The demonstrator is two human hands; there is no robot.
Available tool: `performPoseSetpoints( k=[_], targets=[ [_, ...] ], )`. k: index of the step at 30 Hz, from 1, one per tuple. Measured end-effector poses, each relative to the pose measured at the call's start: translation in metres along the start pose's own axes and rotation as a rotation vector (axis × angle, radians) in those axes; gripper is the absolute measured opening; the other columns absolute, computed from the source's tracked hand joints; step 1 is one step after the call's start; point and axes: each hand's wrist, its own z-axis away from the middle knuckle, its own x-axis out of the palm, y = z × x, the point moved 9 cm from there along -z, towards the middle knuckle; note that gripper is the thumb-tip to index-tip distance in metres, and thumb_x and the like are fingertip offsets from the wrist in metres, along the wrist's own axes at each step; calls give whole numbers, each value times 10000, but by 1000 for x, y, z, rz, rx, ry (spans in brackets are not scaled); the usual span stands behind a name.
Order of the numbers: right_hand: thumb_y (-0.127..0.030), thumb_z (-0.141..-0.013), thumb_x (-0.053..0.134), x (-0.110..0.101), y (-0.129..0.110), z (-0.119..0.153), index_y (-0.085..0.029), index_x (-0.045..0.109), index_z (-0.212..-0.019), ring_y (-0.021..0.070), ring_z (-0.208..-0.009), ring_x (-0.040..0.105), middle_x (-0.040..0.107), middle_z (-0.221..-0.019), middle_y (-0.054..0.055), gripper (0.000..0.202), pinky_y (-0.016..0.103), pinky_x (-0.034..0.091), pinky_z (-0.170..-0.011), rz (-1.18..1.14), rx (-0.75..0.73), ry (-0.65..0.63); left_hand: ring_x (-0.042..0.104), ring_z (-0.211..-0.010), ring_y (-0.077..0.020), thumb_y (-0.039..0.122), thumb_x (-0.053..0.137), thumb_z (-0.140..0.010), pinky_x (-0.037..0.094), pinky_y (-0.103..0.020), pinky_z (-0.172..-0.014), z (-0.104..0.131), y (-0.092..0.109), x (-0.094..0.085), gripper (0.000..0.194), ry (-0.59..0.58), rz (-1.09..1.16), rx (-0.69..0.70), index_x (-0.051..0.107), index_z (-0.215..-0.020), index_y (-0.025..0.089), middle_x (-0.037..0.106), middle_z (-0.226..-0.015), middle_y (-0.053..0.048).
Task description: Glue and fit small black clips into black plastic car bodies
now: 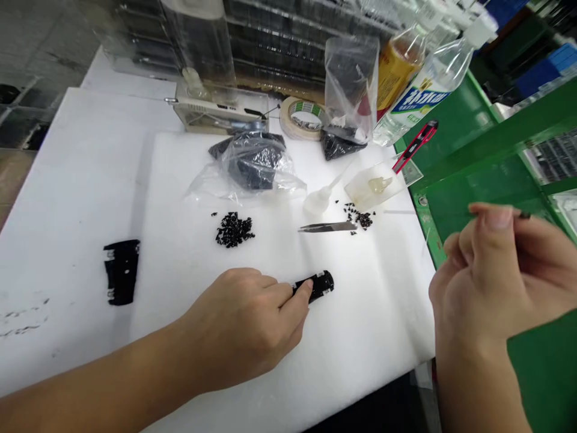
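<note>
My left hand [255,319] is closed on a small curved black plastic part [323,284], with thumb and forefinger at its near end; the rest of that end is hidden. At the right, my right hand [489,276] is raised off the white work surface, its fingers curled and pinched. A small dark piece [524,214] shows by its fingertips, too small to identify. Beyond the left hand lies a heap of tiny black pieces [234,230]. Metal tweezers [328,227] rest between it and a smaller pile of black pieces [363,219].
Another black part [122,272] lies at the left. Farther back are bags of black pieces [256,159] [345,141], a tape roll [303,117], a white dropper bottle [317,201], a red cutter [415,146] and drink bottles [426,90]. A green frame [491,150] borders the right side.
</note>
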Motion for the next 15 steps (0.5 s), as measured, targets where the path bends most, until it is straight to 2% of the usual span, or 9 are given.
performPoseSetpoints(
  k=[3,5,7,10,11,13,15],
  targets=[
    [-412,-935,862,29,0,-32,-301,813,-892,179,-590,502,727,-808,42,128,391,383,-544,33,-82,-85,573,-503,-170,114,625,-1003,436,-368,-412,1,-1,0,279,8,3,-4,735,-1256,73,629,-685,32],
    [-420,-952,843,46,-1,-40,-284,811,-877,181,-605,504,649,-707,27,158,390,394,-570,62,-147,-172,576,-501,-171,119,614,-1011,437,-365,-422,2,-1,1,278,11,-1,-7,731,-1260,79,622,-677,35],
    [-414,-963,829,52,-2,-42,-266,797,-852,170,-604,501,586,-662,8,188,376,389,-581,71,-211,-170,576,-500,-176,124,609,-1010,435,-371,-423,2,-1,1,277,13,-11,-8,729,-1256,83,619,-676,34],
    [-388,-949,840,48,1,-45,-248,780,-836,158,-594,495,554,-664,-8,189,358,378,-587,53,-237,-98,574,-501,-184,123,612,-1000,433,-382,-413,2,0,2,283,12,-15,-5,723,-1257,86,617,-683,35],
    [-385,-945,841,51,5,-46,-241,776,-823,155,-589,488,544,-656,-11,199,355,373,-587,70,-215,-131,572,-500,-184,122,612,-998,433,-383,-409,2,0,3,281,12,-15,-7,722,-1255,88,617,-685,36],
    [-387,-928,855,63,13,-46,-228,798,-845,144,-575,465,523,-631,-23,188,344,362,-576,138,-140,-310,574,-500,-187,128,609,-1000,438,-384,-407,2,0,3,276,13,-13,-6,721,-1248,89,622,-690,33],
    [-409,-886,896,71,13,-39,-231,832,-1005,133,-575,439,510,-639,-41,224,327,341,-560,202,-89,-469,582,-502,-190,125,607,-997,443,-382,-404,2,0,3,277,17,-13,-11,720,-1247,84,628,-689,29]
  ],
)
